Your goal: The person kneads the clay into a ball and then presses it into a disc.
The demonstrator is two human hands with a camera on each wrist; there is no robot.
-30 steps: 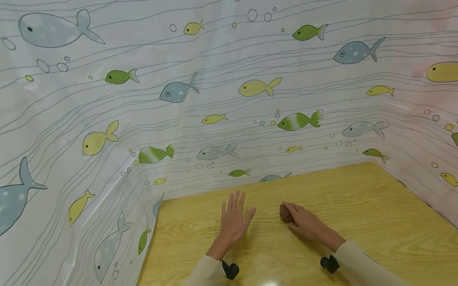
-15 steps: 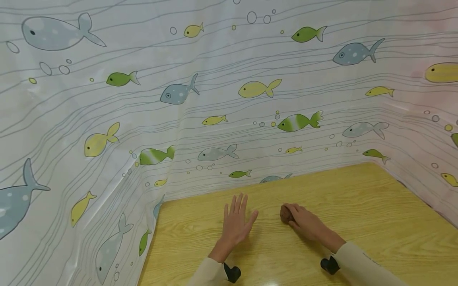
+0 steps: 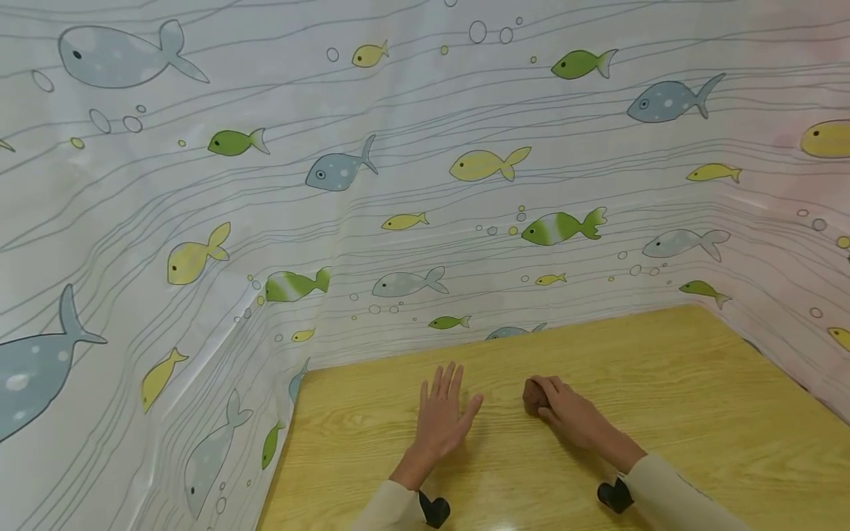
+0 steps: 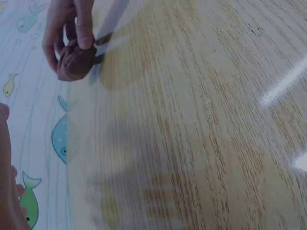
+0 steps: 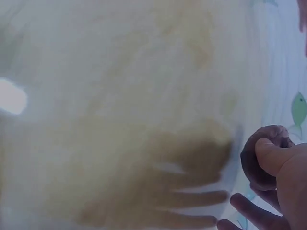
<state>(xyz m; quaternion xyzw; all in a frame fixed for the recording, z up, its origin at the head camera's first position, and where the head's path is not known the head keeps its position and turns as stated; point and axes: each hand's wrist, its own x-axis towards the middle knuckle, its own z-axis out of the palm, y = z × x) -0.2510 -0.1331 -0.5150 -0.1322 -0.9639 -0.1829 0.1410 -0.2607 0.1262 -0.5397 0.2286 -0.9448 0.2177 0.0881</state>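
Note:
A dark brown lump (image 3: 533, 397), folded and uneven like modelling clay, is in my right hand (image 3: 576, 419). In the right wrist view the thumb presses on the lump (image 5: 254, 163) from one side, with fingers behind it and other fingers spread apart from it. The left wrist view also has the lump (image 4: 76, 63) pinched in the fingertips of the right hand (image 4: 60, 24), above the table. My left hand (image 3: 441, 422) holds nothing; its fingers are straight and spread, palm facing down, over the table left of the right hand. Only its edge shows in the left wrist view.
A glossy yellow wood-grain table (image 3: 637, 361) lies below both hands. White sheeting (image 3: 412, 243) printed with fish and wavy lines stands at the back and both sides. Black wrist-camera mounts (image 3: 434, 510) sit by the cuffs. Bright reflections (image 4: 285, 81) show on the tabletop.
The left hand has shifted slightly to the right, its fingers still spread. The right hand keeps its hold on the brown lump in almost the same place.

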